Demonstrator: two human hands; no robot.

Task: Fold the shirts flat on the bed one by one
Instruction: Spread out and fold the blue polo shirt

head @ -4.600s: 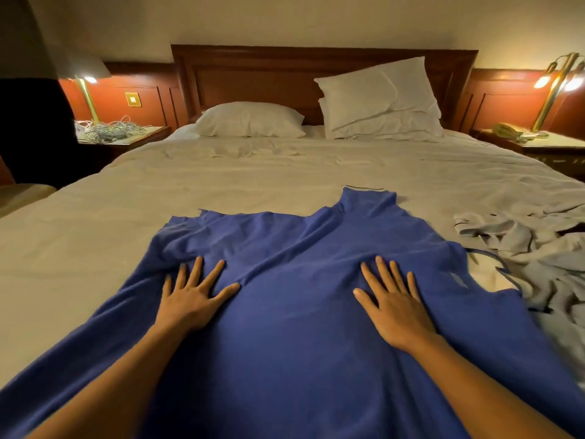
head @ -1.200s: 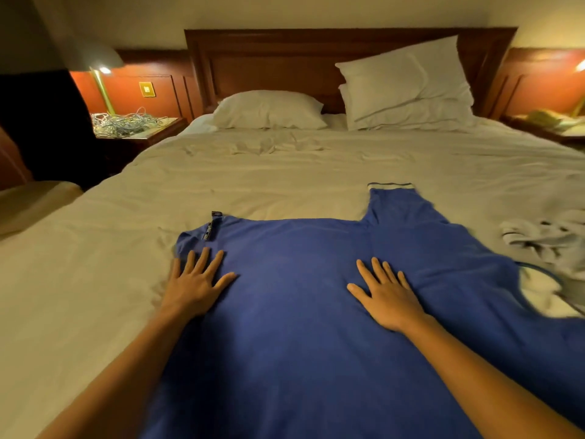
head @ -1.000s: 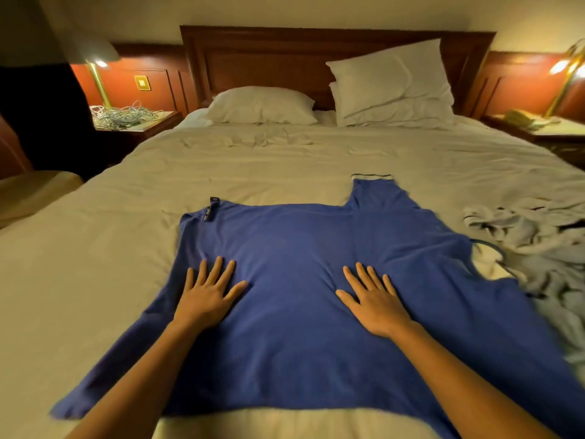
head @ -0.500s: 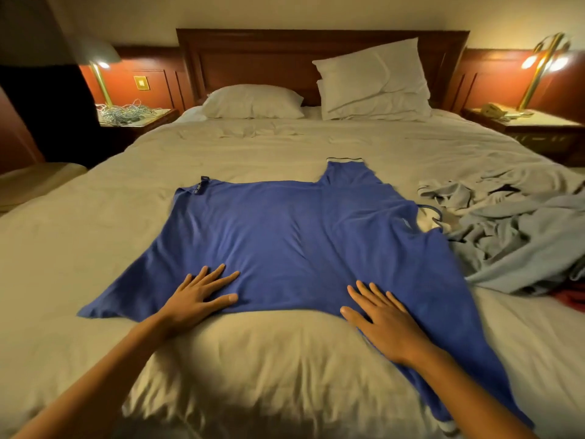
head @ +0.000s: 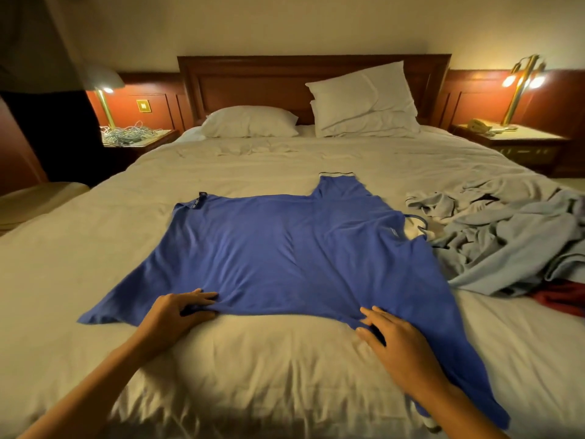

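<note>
A blue shirt (head: pixel 285 248) lies spread across the white bed (head: pixel 95 248), one sleeve pointing toward the pillows and the other running down past my right wrist. My left hand (head: pixel 179 312) pinches the shirt's near edge, thumb under the cloth and fingers on top. My right hand (head: pixel 395 337) grips the same edge farther right, fingers over the cloth and thumb tucked beneath. The cloth bunches slightly between the two hands.
A heap of pale grey clothes (head: pixel 506 236) lies on the bed's right side, with a dark red garment (head: pixel 560 299) beside it. Two white pillows (head: pixel 364 99) lean at the headboard. Nightstands with lamps stand on both sides.
My hands slid back from flat on the shirt's middle to its near edge and took hold of it. The shirt now lies farther up the bed from me.
</note>
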